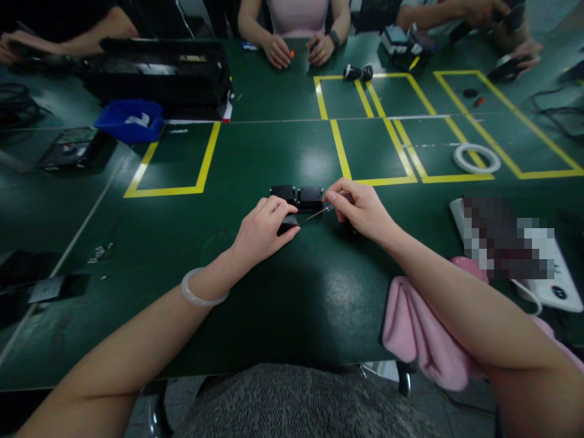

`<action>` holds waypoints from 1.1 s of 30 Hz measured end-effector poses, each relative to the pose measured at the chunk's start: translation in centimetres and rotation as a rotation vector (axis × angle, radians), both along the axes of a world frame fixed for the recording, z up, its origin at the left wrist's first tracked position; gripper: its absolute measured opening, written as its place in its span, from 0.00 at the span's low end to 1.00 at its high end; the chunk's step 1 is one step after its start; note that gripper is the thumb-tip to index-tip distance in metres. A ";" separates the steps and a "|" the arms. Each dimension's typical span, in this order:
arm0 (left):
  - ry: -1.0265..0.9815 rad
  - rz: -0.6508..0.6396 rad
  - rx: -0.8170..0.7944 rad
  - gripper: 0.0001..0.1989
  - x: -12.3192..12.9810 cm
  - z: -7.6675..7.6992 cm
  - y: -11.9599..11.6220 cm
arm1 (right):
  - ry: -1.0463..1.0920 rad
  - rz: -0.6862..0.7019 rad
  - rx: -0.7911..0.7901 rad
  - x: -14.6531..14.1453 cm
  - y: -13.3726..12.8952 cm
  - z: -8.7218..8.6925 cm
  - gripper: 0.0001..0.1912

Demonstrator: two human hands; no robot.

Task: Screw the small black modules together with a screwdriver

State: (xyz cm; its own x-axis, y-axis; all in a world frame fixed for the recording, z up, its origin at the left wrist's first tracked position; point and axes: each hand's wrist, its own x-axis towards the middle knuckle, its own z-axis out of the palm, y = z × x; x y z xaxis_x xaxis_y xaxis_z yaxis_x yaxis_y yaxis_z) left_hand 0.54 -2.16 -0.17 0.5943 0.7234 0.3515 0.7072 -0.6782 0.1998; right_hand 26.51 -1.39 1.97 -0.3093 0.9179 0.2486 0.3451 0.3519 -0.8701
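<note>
My left hand (pixel 264 226) is closed on a small black block-shaped part (pixel 288 224), low over the green table. In my right hand (pixel 358 207) is a thin-shafted screwdriver (pixel 326 208), pinched near its handle. Its shaft (pixel 311 217) slants down to the left, and the tip ends by the black part at my left fingertips. Whether the tip touches the part I cannot tell. Just beyond, two black box-shaped parts (pixel 311 196) stand side by side, with small bright spots at their edges. My fingers partly hide the left one of these.
Yellow tape outlines (pixel 387 181) mark the green table (pixel 274 328). A blue bin (pixel 130 121) and a long black housing (pixel 155 76) stand far left. Small screws (pixel 98 250) lie left. At right are a tape roll (pixel 477 158), a pink cloth (pixel 424 331) and a white power strip (pixel 566 280). Co-workers sit opposite.
</note>
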 end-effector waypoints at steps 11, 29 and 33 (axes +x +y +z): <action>-0.007 -0.008 0.008 0.14 0.0 -0.1 0.1 | 0.024 0.013 0.025 -0.1 0.0 0.0 0.06; -0.010 -0.004 -0.007 0.14 0.0 0.0 0.0 | 0.023 0.001 -0.006 -0.1 -0.1 0.0 0.08; -0.007 0.002 -0.016 0.14 0.0 0.1 0.0 | 0.064 0.014 0.026 -0.1 -0.1 0.0 0.06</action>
State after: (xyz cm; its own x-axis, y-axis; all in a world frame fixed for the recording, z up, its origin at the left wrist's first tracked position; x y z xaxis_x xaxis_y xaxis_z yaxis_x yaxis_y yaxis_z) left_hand 0.57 -2.20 -0.08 0.5907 0.7300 0.3437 0.7070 -0.6736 0.2156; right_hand 26.39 -1.53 2.00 -0.3044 0.9065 0.2924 0.2839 0.3794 -0.8806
